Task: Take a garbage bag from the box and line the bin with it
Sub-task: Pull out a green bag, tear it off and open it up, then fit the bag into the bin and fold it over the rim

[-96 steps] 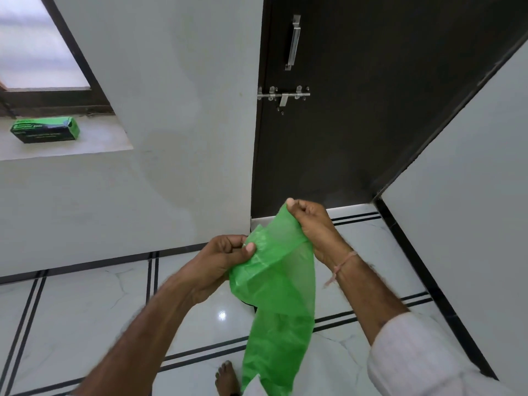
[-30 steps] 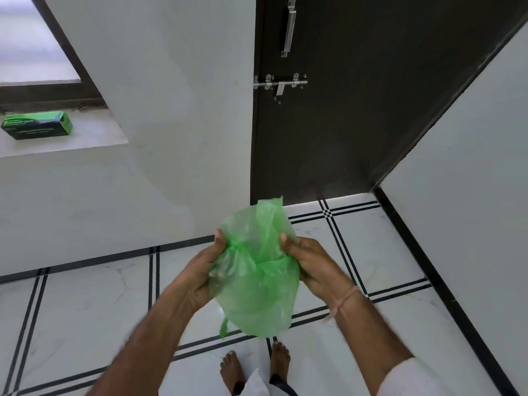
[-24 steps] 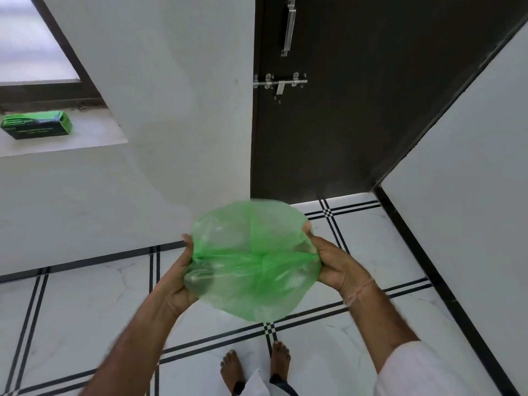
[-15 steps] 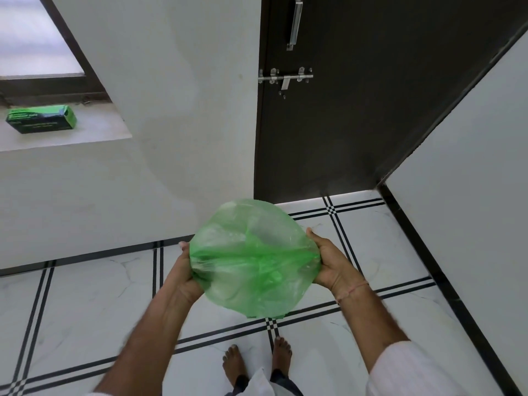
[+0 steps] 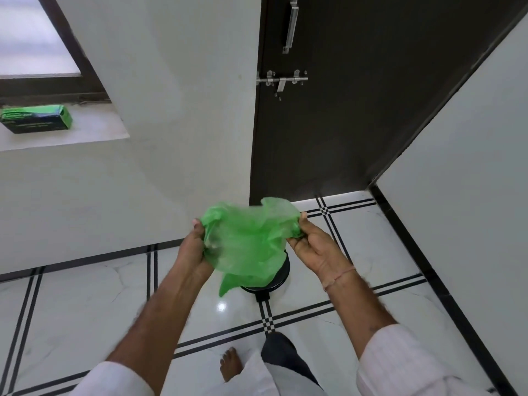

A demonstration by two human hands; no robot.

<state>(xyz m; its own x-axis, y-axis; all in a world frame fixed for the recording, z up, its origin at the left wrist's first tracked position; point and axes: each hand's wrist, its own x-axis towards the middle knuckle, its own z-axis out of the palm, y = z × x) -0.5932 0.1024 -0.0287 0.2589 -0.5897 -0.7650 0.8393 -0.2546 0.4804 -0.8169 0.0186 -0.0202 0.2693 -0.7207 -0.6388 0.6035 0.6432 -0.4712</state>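
Note:
A thin green garbage bag point(image 5: 251, 238) hangs spread between my hands at mid-frame, its mouth pulled apart and its bottom drooping. My left hand point(image 5: 194, 247) grips the bag's left edge; my right hand point(image 5: 311, 244) grips its right edge. Directly below the bag, a black bin point(image 5: 274, 278) stands on the floor; only its lower right side and base show, and the bag hides the rest. The green and black bag box point(image 5: 35, 119) lies on the window ledge at far left.
A dark door point(image 5: 357, 110) with a metal latch point(image 5: 281, 80) stands just behind the bin. White walls close in at left and right. The floor is white tile with black lines. My bare foot point(image 5: 231, 364) is near the bottom.
The bag has gone from a taut, round spread to a looser, crumpled one and has dropped lower. The view tilted down, and the black bin now shows under the bag.

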